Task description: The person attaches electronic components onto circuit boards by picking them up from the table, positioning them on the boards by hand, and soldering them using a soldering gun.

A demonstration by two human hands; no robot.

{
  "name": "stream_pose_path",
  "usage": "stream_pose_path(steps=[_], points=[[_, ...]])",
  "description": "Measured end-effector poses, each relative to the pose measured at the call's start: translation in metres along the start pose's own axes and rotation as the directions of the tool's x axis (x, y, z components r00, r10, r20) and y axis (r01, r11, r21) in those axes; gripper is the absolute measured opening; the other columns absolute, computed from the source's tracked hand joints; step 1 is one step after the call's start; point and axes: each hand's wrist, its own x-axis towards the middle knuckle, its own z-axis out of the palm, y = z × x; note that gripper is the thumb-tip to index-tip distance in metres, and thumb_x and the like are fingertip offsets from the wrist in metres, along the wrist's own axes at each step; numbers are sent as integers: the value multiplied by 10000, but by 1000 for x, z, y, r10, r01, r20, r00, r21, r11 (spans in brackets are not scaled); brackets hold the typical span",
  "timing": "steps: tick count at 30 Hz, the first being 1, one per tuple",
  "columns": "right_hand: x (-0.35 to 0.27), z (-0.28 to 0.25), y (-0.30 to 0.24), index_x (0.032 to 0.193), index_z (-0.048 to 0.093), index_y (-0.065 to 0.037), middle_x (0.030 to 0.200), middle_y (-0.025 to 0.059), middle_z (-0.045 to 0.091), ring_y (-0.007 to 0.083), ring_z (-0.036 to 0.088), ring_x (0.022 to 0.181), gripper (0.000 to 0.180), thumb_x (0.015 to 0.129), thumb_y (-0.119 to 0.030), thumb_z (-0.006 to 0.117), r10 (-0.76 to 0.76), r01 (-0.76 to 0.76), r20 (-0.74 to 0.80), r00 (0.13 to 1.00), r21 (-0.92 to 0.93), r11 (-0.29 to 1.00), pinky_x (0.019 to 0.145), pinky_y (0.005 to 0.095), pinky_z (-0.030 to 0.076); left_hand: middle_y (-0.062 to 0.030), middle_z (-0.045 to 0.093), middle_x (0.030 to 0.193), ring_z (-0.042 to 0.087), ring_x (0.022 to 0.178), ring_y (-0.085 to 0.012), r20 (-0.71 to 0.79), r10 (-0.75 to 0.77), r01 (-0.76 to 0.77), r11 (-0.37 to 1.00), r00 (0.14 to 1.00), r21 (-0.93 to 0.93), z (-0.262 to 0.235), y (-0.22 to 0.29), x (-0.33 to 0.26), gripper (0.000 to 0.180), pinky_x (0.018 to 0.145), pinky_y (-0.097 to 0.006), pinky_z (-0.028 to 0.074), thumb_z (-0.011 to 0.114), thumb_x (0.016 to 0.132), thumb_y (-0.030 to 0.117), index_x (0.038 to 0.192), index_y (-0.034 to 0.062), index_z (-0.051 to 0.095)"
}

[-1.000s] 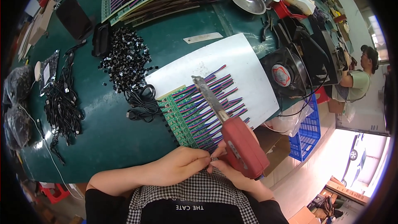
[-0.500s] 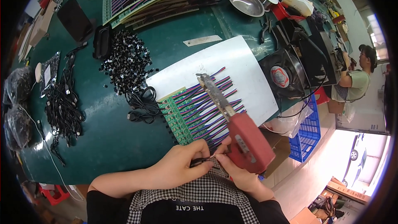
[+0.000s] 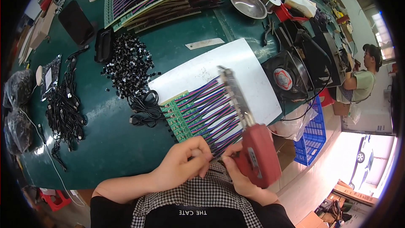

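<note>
Near the table's front edge, my left hand [image 3: 187,160] is closed, its fingers curled in toward the thumb. Whatever lies inside it is hidden. My right hand [image 3: 240,173] is wrapped round a red-bodied tool [image 3: 261,156] with a long, worn metal front part, which points away from me over the wires. Just beyond my hands lies a green circuit board panel [image 3: 180,120], with rows of black, blue and red wires [image 3: 213,112] running off its right side. Panel and wires rest partly on a white sheet [image 3: 257,80]. Black cables [image 3: 145,112] reach the panel's left edge.
A heap of small black connectors [image 3: 128,63] and a bundle of black cables [image 3: 65,109] lie left. Stacked wired panels [image 3: 160,0] stand at the back. A fan [image 3: 287,76], a metal bowl [image 3: 249,4] and a blue crate [image 3: 310,133] are right. Another person [image 3: 363,76] sits far right.
The tool has swung upright and to the right. My left hand has drawn away from the right one, and the black cable seen in its fingers no longer shows.
</note>
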Motion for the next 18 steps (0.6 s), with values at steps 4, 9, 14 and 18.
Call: stream_pose_path(steps=[4,9,14,18], points=[[-2,-7,-5,1183,400,-3,813,49,592,146,590,774,468,783,7,644,-31,51,71,997,-302,952,844,331,416,-20,559,645,370,470,-22,8,-24,25,993,1000,-120,3,-3,0,104,427,-171,281,470,945,131,918,31,469],[-5,14,9,1411,-28,-46,1091,119,505,177,618,859,911,778,99,612,102,-58,-87,991,410,910,805,330,493,-21,555,658,400,500,-29,-1,-16,16,996,1000,-82,3,-1,1,102,452,-177,307,472,943,124,912,27,468],[-4,15,10,1424,-31,-52,1091,128,498,188,620,848,932,769,115,610,80,-55,-53,995,376,925,759,325,509,-13,540,681,481,600,-53,-25,37,-38,998,999,-51,7,1,1,77,549,-199,383,492,928,82,905,17,458],[-3,12,11,1419,13,-39,1065,120,506,174,617,833,888,772,105,604,117,-110,-2,993,315,943,742,310,502,-14,539,697,520,664,-68,-44,24,-22,999,999,34,8,1,-1,72,619,-229,426,519,908,53,898,3,469]])
